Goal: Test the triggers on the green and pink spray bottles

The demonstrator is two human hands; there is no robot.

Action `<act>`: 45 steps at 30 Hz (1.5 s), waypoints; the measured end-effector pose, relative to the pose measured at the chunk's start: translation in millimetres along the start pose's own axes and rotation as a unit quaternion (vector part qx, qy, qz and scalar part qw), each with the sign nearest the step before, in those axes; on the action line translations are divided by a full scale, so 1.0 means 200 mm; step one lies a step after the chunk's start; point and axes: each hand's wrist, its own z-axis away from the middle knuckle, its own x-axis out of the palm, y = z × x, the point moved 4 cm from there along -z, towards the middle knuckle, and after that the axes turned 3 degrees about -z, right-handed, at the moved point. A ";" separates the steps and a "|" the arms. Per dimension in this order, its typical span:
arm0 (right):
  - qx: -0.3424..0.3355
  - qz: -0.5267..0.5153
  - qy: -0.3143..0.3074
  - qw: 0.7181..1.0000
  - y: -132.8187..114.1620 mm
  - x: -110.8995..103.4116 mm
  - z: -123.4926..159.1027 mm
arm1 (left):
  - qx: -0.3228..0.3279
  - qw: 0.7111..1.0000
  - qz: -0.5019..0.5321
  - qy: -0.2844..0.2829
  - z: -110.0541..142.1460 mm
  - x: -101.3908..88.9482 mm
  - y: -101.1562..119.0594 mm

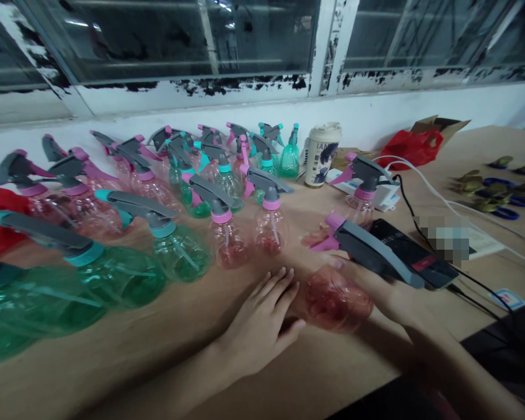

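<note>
My right hand (367,286) is closed round the neck area of a pink spray bottle (336,300) with a grey and pink trigger head. The bottle tilts, and its head hides part of my fingers. To its left, my left hand (266,315) is held flat, palm down, low over the tabletop, fingers stretched and holding nothing. Just beyond my hands stand two pink spray bottles, one (231,242) beside the other (271,227). Another pink spray bottle (361,201) is behind the held one.
Green spray bottles (181,254) and more pink ones (155,189) crowd the left and back. A paper cup (321,154) stands by the wall. At right lie a phone (413,251), cables, a red bag (413,147) and several gold-and-blue items (499,189).
</note>
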 end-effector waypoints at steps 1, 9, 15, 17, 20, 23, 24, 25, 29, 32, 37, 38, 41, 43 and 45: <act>0.017 -0.007 0.001 1.000 0.00 0.00 0.00 | 0.000 1.000 0.000 -0.001 0.00 0.00 0.00; 0.017 0.005 0.056 0.998 -0.06 -0.02 0.01 | -0.003 1.000 0.001 -0.008 0.00 0.01 0.00; 0.012 0.031 0.075 0.997 -0.04 -0.03 0.00 | -0.002 1.000 0.008 -0.002 0.00 0.00 0.00; 0.010 0.027 0.077 0.997 -0.04 -0.03 0.00 | -0.002 1.000 0.006 -0.003 -0.01 0.00 0.00; 0.024 0.024 0.076 0.997 -0.04 -0.03 0.00 | -0.001 1.000 0.000 -0.007 -0.01 -0.01 0.00; 0.046 0.014 0.060 0.997 -0.01 -0.03 0.01 | -0.001 1.000 0.000 -0.008 -0.01 -0.01 0.01; 0.053 0.009 0.056 0.997 0.00 -0.03 0.01 | -0.002 1.000 0.002 -0.007 -0.01 -0.01 0.01; 0.060 0.003 0.053 0.997 0.02 -0.03 0.02 | -0.002 1.000 0.004 -0.008 -0.01 -0.01 0.01; 0.093 -0.031 0.037 0.995 0.09 -0.03 0.05 | 0.000 1.000 -0.001 -0.014 -0.01 -0.01 0.01; 0.098 -0.051 0.027 0.993 0.09 -0.02 0.06 | -0.001 1.000 -0.007 -0.012 -0.01 -0.01 0.01; 0.081 -0.050 0.038 0.995 0.05 -0.03 0.05 | 0.001 1.000 -0.002 -0.004 0.00 0.00 0.01; 0.081 -0.048 0.036 0.995 0.05 -0.03 0.04 | 0.000 1.000 -0.001 -0.004 0.00 0.00 0.01; 0.091 -0.053 0.027 0.994 0.10 -0.03 0.05 | 0.001 1.000 -0.005 -0.006 0.00 -0.01 0.00; 0.102 -0.062 0.023 0.993 0.14 -0.03 0.06 | 0.002 1.000 -0.010 -0.009 -0.01 -0.01 0.00; 0.104 -0.064 0.019 0.992 0.15 -0.03 0.07 | 0.003 1.000 -0.012 -0.010 -0.01 -0.01 0.01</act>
